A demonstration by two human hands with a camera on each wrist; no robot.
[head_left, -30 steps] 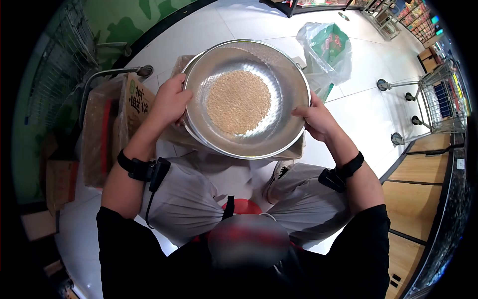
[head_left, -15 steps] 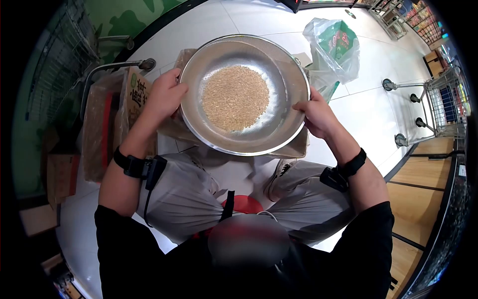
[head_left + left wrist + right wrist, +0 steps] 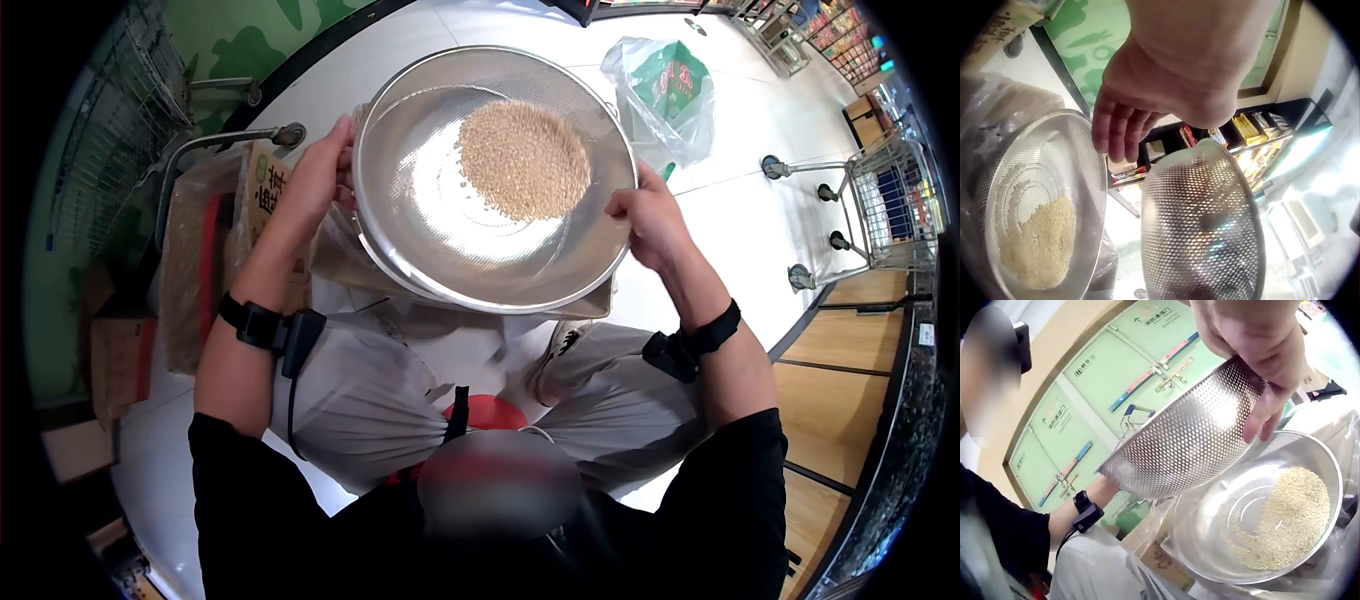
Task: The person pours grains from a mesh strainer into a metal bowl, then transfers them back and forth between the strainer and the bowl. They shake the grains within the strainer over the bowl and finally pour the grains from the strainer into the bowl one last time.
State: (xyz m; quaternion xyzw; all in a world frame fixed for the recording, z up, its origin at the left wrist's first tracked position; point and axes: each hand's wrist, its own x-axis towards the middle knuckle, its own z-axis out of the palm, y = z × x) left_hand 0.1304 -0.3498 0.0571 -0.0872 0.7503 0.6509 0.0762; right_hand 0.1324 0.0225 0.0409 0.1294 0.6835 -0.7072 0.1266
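A large metal sieve (image 3: 415, 165) is in front of the person in the head view, with tan grain (image 3: 525, 160) gathered toward its far right. My right hand (image 3: 652, 220) grips its right rim, thumb over the edge. At the left side is my left hand (image 3: 318, 180), its fingers fairly straight in the left wrist view and its palm side by the rim. Below, both wrist views show a second sieve (image 3: 1210, 506) holding pale grain (image 3: 1291, 512). From the right wrist, the perforated outer wall of the upper sieve (image 3: 1185, 444) appears tilted and its contents are hidden.
Clear plastic wrapping (image 3: 1004, 119) surrounds the lower sieve. A plastic bag (image 3: 665, 100) lies on the floor at far right. At left stand a plastic-lined carton (image 3: 180, 260) and a cart (image 3: 110, 150); at right, another cart (image 3: 885, 210) and wooden cabinets (image 3: 845, 370).
The upper sieve has shifted slightly away and its grain has slid from the middle toward the far right. My left thumb has come off the rim, while my right hand keeps its grip.
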